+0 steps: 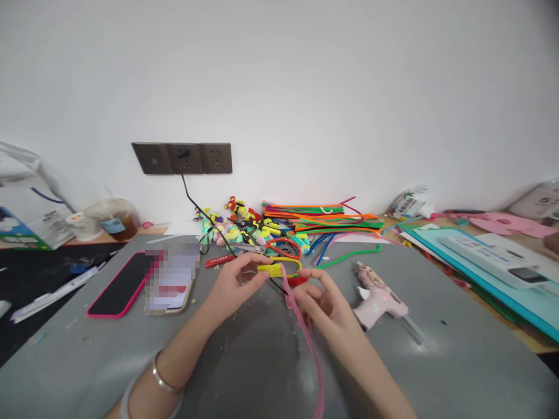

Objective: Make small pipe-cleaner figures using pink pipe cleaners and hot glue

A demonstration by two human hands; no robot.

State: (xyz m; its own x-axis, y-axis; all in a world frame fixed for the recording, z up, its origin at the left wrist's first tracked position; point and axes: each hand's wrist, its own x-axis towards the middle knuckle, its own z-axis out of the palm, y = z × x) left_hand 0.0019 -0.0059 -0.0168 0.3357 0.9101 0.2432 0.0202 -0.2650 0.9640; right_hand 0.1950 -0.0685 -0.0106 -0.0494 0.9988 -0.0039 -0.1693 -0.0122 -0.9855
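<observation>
Yellow piece [271, 269] was pinched by left hand [236, 286]. Pink stem [305, 337] was pinched by right hand [324, 301]. Only its tip was joined, the rest trailing unbent toward 6 o'clock.

We've got a grey table [458, 372], a bit speckled with scraps. Lying on it: a phone in a pink case [120, 286] on the left with a second phone [172, 291] just beside it, a pink glue gun [379, 297] to the right, red-handled scissors [282, 247] and a heap of coloured pipe cleaners [323, 218] back by the wall, and teal sheets [493, 279] stacked far right.
</observation>
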